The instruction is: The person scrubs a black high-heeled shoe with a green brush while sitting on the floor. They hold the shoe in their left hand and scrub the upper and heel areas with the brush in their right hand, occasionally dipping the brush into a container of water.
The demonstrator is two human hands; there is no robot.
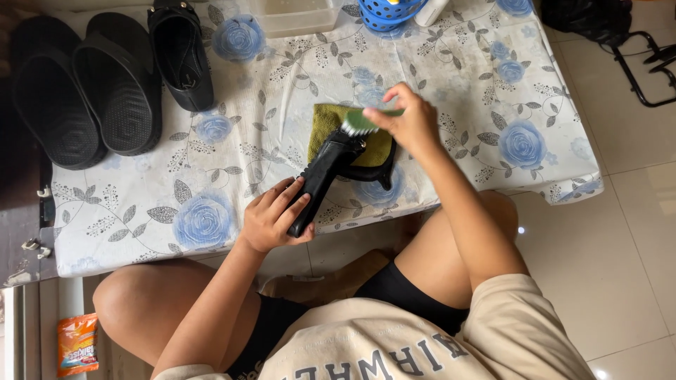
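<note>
A cloth (331, 127) lies on the table (282, 169) under the sandal (331, 169), slippers (84, 84) far left.

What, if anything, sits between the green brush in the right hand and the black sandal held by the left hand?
Nothing visible. The right hand holds the green brush with its bristles right at the upper end of the black sandal. The left hand grips the sandal's lower end. The olive cloth lies under the sandal, not between them.

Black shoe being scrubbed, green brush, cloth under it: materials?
Black shoe: matte black, ridged edge, looks like rubber or moulded plastic. Green brush: glossy green body, likely plastic, pale bristles. Olive cloth: soft, nappy surface, probably microfibre or terry. Table cover: smooth floral sheet, possibly vinyl.
</note>
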